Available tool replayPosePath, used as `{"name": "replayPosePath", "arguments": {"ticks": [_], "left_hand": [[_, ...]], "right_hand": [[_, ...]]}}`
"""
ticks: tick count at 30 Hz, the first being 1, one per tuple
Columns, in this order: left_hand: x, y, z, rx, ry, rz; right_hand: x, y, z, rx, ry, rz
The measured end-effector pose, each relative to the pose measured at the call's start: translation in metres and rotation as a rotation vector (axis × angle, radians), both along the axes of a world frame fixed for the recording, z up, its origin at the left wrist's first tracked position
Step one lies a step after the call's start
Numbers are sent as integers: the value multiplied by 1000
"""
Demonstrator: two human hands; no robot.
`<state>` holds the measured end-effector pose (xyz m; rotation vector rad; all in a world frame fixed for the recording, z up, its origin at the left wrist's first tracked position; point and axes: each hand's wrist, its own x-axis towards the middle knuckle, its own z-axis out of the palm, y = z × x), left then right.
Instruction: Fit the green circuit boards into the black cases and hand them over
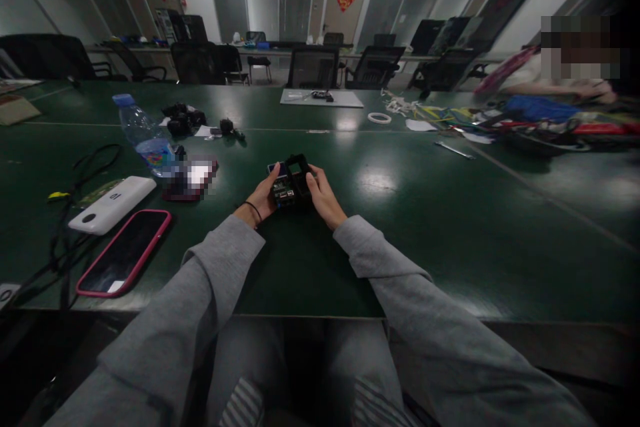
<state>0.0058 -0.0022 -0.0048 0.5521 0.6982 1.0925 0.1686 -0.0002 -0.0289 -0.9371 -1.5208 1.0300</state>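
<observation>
Close above the green table, my left hand (263, 195) grips a small circuit board (283, 193) with metal ports along its near edge and a little dark screen behind. My right hand (323, 196) is closed on a black case frame (299, 170) that has a rectangular opening. The frame is tilted and sits right against the board; whether the two are joined I cannot tell. Both thumbs lie on top, while most of the other fingers are hidden beneath.
On the left of the green table (440, 227) are a red-rimmed phone (125, 252), a white power bank (113, 205), a plastic bottle (150, 140) and black cables. A wrench (454, 151) and tangled wires (440, 113) lie right, near another person (560, 80). A white board (295, 98) is farther back.
</observation>
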Motion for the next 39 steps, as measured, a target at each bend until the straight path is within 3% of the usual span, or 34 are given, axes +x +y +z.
{"name": "replayPosePath", "arguments": {"ticks": [3, 8, 13, 23, 33, 36, 39], "left_hand": [[-2, 2, -2, 12, 12, 9], [-4, 5, -5, 35, 0, 17], [-2, 4, -4, 15, -8, 15], [-4, 4, -4, 46, -12, -3], [-3, 3, -4, 56, -33, -10], [-5, 2, -2, 59, -34, 26], [-6, 1, 1, 57, -44, 46]], "right_hand": [[0, 0, 1, 76, -82, 112], [8, 8, -1, 118, -265, 73], [18, 14, 0, 152, -385, 153], [3, -2, -2, 276, -338, -65], [2, -7, 2, 332, -355, -57], [22, -4, 2, 308, -287, -125], [85, 2, -2, 202, -315, -300]]}}
